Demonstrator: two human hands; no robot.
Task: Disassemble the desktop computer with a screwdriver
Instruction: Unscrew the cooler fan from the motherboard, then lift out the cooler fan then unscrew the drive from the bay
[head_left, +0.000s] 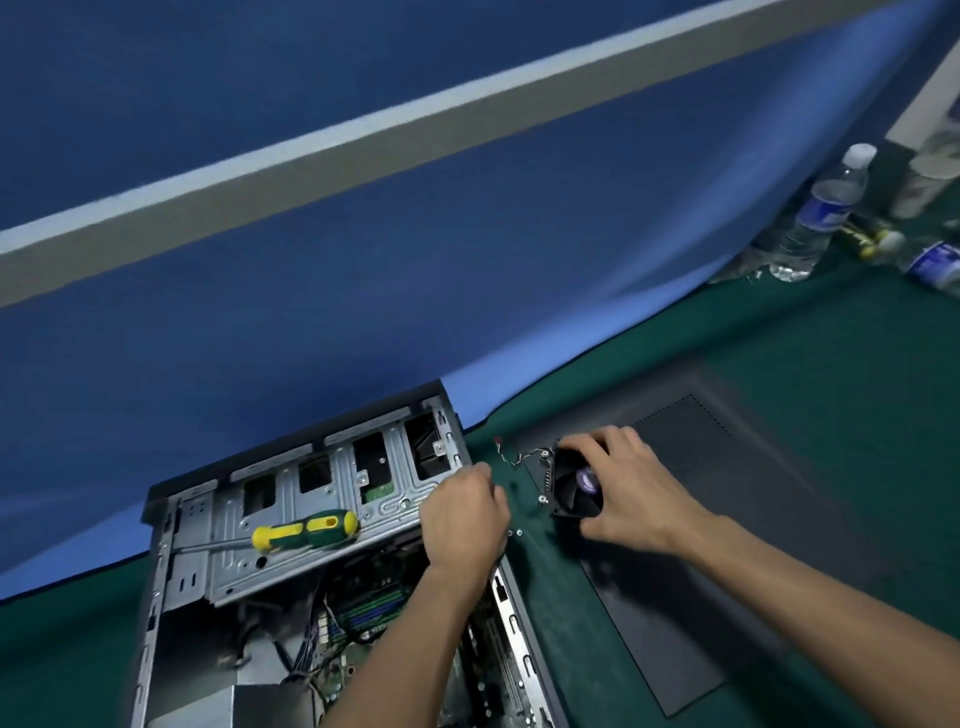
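**A:** Where does the fan sit right now?

**B:** The cooler fan (576, 486) is out of the case (322, 545), lying at about three o'clock from it, on the near corner of the dark side panel (727, 519) that lies flat on the mat. The right hand (631, 488) cups it — fingers curled over the far edge, thumb on the near side, pinching the fan's frame. Its thin wire trails off toward ten o'clock.

**A:** And the left hand (465, 512)?

**B:** Loosely curled over the case's right rim. Whether it holds anything — a screw, say — I cannot tell; the fingers are turned away.

**A:** How would you set the fan down well?

**B:** I'd lower it flat, keep the wire from snagging, and park it clear of the two small screws (514, 532) lying on the mat just at its seven o'clock, so they don't get knocked away. The screwdriver (306, 530), green and yellow, rests on the drive cage at nine o'clock from the left hand, within easy reach for the next fastener.

**A:** The bench?

**B:** A green mat (779, 332), with a blue partition (363, 260) behind it crossed by a pale band. Water bottles (821, 213) stand far off at two o'clock.
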